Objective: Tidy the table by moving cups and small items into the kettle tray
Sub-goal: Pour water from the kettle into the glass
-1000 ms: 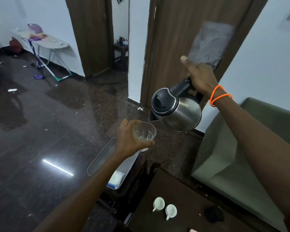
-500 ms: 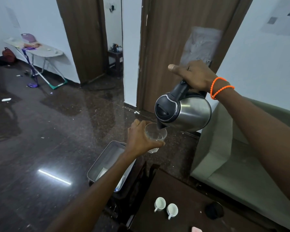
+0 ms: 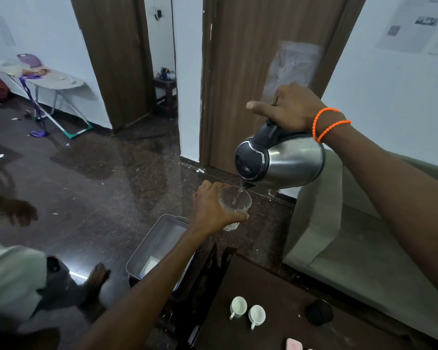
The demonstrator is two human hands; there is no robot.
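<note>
My right hand (image 3: 290,107) grips the black handle of a steel kettle (image 3: 286,160), tilted with its spout over a clear glass (image 3: 235,203). Water runs from the spout into the glass. My left hand (image 3: 213,210) holds the glass from the left side, above the floor past the table. Below it a grey metal tray (image 3: 159,228) sits on a dark stand, with a white packet inside. Two white cups (image 3: 238,306) (image 3: 256,315) lie on the dark wooden table (image 3: 276,294), and the black kettle base (image 3: 319,311) sits to their right.
A grey-green sofa (image 3: 352,248) stands right of the table. Another person (image 3: 13,274) crouches at the lower left, bare foot on the glossy dark floor. A pink item (image 3: 293,346) lies at the table's near edge. An ironing board (image 3: 43,79) stands far left.
The kettle has tipped further and its spout now reaches the glass, pouring water. The glass moved slightly right under it. Another person has come into view at the lower left.
</note>
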